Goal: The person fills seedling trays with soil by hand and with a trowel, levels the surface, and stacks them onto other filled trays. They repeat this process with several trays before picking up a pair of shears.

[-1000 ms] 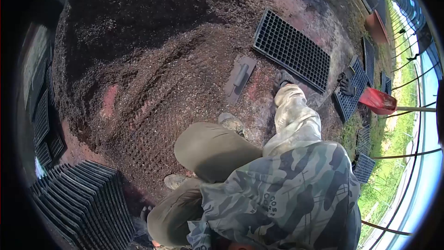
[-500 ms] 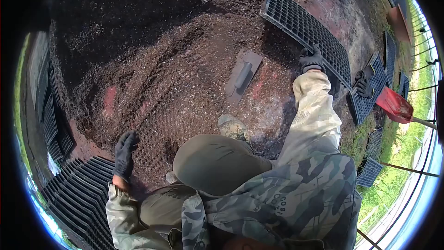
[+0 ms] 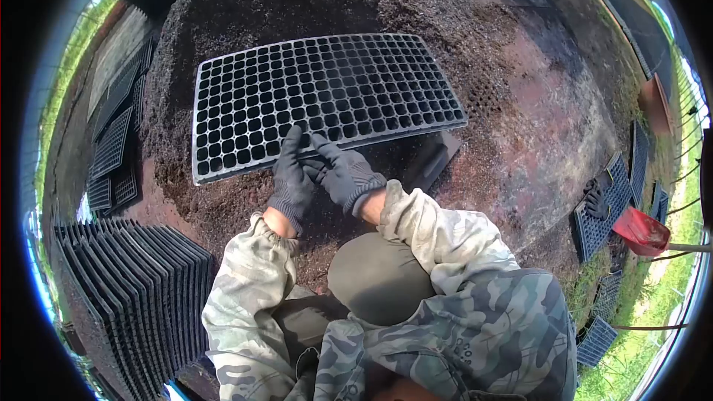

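1. A wide black plastic tray with a grid of square cells [image 3: 327,93] spans the center, over dark, crumbly soil [image 3: 275,0].
2. The left hand, in a dark gray knit glove [image 3: 292,182], grips the tray's near long edge, fingers over the rim.
3. The right hand, gloved alike [image 3: 345,176], grips the same edge just beside it, the two gloves touching; the thumbs are hard to make out, probably partly hidden.
4. A flat, dark rectangular hand float [image 3: 434,162] lies partly under the tray's right end.
5. At lower left stands a tall stack of black trays [image 3: 137,289].
6. At far right, a red shovel blade [image 3: 642,231] sits near dark gloves [image 3: 596,200] resting on another cell tray [image 3: 592,229].
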The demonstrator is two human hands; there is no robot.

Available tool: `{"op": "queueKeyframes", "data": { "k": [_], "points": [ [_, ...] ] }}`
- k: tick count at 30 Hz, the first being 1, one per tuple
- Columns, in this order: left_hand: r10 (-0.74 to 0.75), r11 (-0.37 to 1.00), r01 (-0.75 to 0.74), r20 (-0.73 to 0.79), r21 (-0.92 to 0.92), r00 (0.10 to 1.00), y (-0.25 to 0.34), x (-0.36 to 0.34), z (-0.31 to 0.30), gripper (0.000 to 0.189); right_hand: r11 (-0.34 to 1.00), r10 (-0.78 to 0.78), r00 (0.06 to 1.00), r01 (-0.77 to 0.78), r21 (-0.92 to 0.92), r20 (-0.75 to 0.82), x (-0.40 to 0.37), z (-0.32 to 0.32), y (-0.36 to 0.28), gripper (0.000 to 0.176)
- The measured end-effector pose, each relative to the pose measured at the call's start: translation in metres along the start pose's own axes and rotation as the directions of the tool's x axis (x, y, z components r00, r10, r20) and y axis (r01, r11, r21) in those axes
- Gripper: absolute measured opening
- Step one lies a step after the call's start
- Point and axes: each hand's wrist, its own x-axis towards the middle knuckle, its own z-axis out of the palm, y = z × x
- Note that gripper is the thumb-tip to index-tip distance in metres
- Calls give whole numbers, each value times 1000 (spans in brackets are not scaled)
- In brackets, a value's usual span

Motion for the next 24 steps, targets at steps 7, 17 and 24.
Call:
{"op": "queueKeyframes", "data": {
  "k": [7, 17, 24],
  "points": [
    [295, 847, -310, -105, -431, 950, 25, -21, -160, 26, -460, 53, 992, 123, -879, 112, -18, -94, -55, 44],
    [138, 888, -245, -283, -389, 949, -69, -82, -305, 23, -943, 219, 962, 165, -289, -165, 35, -283, -84, 47],
    [75, 939, -187, -358, -289, 931, -117, -95, -331, 21, -675, -64, 911, -340, -655, -407, 18, -237, -132, 49]
  ]
}}
